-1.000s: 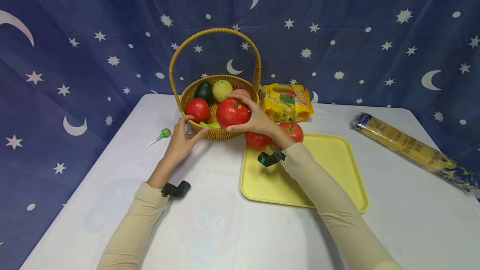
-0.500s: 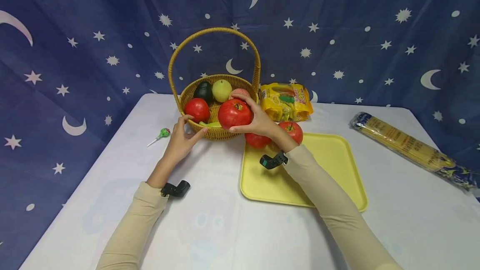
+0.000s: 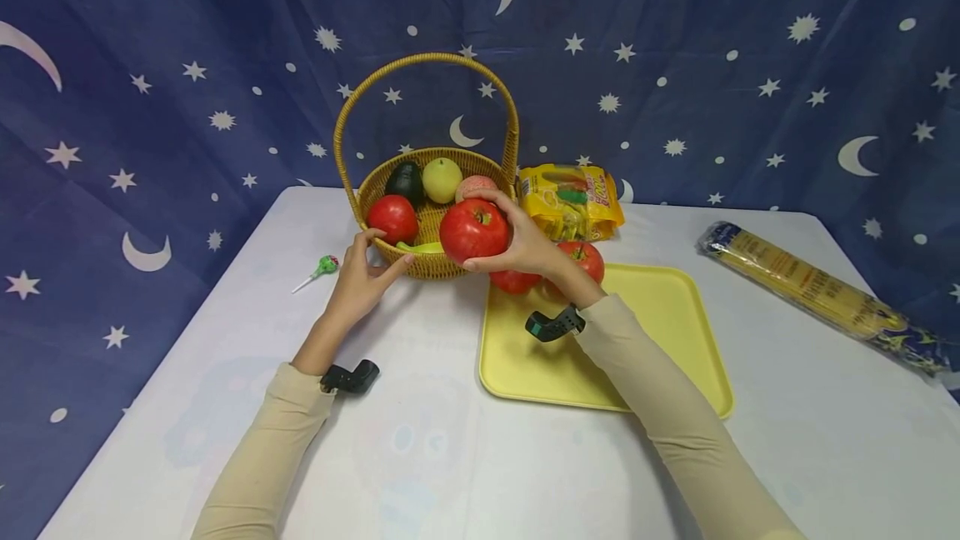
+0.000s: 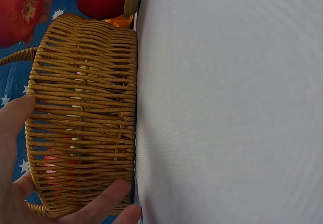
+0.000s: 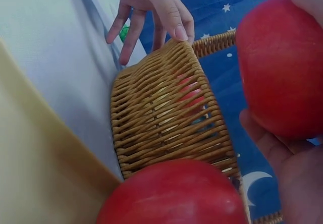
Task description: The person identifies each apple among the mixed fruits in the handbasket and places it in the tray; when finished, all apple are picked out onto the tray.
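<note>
Red apple (image 3: 472, 232): our right hand (image 3: 527, 245) grips it, right of our left hand (image 3: 357, 288), spread against the basket (image 3: 433, 267).

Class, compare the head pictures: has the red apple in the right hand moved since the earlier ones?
Yes: against the basket, the red apple has moved right and slightly down in the head view.
</note>
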{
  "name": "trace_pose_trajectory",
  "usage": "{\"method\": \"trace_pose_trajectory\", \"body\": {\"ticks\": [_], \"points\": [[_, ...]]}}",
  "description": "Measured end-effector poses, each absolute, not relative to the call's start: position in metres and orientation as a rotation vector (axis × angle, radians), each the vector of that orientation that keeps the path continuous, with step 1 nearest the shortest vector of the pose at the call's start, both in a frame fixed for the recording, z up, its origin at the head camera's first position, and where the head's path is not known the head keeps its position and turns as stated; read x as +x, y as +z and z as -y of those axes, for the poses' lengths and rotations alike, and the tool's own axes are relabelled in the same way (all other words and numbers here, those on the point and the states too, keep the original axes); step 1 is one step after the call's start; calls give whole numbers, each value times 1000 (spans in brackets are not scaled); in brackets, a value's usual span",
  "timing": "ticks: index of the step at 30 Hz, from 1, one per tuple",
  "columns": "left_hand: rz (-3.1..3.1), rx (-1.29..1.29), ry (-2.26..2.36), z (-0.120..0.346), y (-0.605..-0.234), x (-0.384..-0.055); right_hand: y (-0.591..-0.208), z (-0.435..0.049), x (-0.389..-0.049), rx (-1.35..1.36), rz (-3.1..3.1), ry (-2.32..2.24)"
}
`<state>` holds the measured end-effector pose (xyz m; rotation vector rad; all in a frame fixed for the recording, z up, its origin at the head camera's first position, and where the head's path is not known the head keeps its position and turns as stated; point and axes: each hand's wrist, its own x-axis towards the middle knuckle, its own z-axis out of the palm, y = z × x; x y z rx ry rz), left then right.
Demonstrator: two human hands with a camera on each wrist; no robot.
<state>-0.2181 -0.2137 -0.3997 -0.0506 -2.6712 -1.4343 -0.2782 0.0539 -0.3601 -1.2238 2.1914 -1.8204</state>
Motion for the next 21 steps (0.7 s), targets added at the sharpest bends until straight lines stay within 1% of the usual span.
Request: {"method": "trace_pose_trajectory", "body": {"ticks": [15,21], "points": [[2694,-50,-1424,214,-400,-217,-361,-75,-269,-1099,-2245,-1775],[2687,-53,-1401,214,-400,-217,-360,-80,-267,-1136,-2236,-1766]]}}
